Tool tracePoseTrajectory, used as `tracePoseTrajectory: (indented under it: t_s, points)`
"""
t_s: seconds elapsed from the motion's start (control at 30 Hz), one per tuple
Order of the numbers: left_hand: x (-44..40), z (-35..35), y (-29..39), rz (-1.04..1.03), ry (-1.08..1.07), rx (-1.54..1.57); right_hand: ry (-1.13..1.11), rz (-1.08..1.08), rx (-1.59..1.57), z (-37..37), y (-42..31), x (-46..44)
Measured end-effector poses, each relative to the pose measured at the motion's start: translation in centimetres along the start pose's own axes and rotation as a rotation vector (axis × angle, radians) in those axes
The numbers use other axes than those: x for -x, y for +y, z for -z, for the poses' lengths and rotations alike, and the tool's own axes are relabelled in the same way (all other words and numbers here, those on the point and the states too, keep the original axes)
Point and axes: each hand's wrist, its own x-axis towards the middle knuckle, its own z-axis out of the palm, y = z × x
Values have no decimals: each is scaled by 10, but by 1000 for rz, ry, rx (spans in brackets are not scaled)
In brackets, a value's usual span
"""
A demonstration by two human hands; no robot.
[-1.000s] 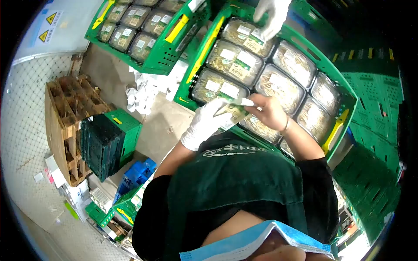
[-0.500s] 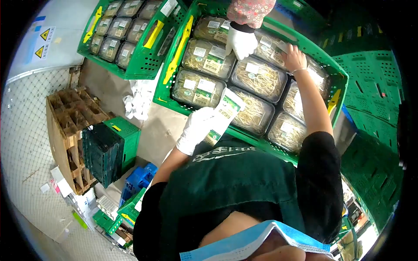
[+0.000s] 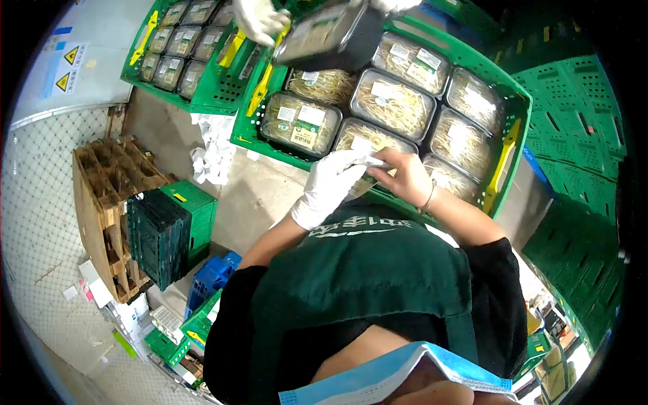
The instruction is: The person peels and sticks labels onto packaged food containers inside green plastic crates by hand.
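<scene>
My left hand [image 3: 331,185], in a white glove, is closed on the label strip, seen nearly edge-on at the near edge of the green crate [image 3: 243,135]. Bare and wearing a bracelet, my right hand [image 3: 408,179] pinches the strip's other end, close beside the left fingertips. Clear-lidded trays of sprouts fill much of the crate. The middle tray [image 3: 393,102] has a small white label, while the left tray [image 3: 300,125] and the upper tray [image 3: 410,62] also carry green labels.
A co-worker's gloved hands [image 3: 260,20] are at the top, one at a raised, tilted tray [image 3: 324,34]. A second crate [image 3: 209,98] of trays stands upper left. Wooden pallets [image 3: 111,202] and a dark folded crate [image 3: 158,236] are left; green crates [image 3: 574,135] are stacked right.
My right hand has come back from the upper right trays to the label strip at my left hand. A co-worker's hand has left the crate's middle, and one tray is now lifted and tilted.
</scene>
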Motion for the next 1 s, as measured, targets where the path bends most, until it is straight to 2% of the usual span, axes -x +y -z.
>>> tracePoseTrajectory:
  t_s: [0.03,0.07,0.13,0.17,0.23,0.3,0.37,0.4,0.43,0.47,0.5,0.57,0.63,0.7,0.73,0.77,0.83,0.87,0.9,0.97,1.0]
  points:
    - [0,0,10,-66,0,-241,45,-36,60,2,-2,5]
    - [2,0,9,-71,3,-239,135,-46,51,6,4,3]
    - [6,7,3,237,-114,-214,273,-95,136,32,25,-16]
    - [10,12,-3,238,-114,-215,321,-134,231,52,35,-30]
    - [20,20,-17,62,-131,-292,315,-56,473,63,87,-55]
    - [26,31,-25,148,-116,-257,240,-36,733,47,132,-68]
    - [33,37,-37,-8,-138,-656,223,-96,1039,26,152,-64]
    - [39,36,-37,78,-40,-370,255,-175,996,24,144,-59]
    - [41,35,-37,80,-30,-371,288,-248,955,24,130,-53]
    - [44,32,-37,92,45,-170,387,-192,920,22,121,-47]
    - [46,30,-36,104,116,31,355,-229,833,18,108,-41]
    - [44,25,-29,120,114,67,35,-346,-427,10,75,-23]
    - [40,30,-16,125,105,106,-186,-62,-397,4,21,-10]
    - [37,44,-4,348,-146,41,-138,-19,25,-1,-1,-4]
    - [34,40,-7,350,-128,49,-74,55,-11,-5,-4,-2]
    - [32,34,-5,350,-129,47,-146,44,-6,-8,-4,0]
    - [27,13,9,-20,89,-24,-43,94,-73,-24,-8,10]
    - [26,3,9,-98,182,5,-5,54,43,-24,-11,13]
    - [26,5,3,-95,178,7,9,4,58,-18,-17,11]
    - [31,15,-12,168,-5,-59,114,74,271,0,0,-3]
    - [33,20,-6,62,23,-203,206,-48,302,16,2,-14]
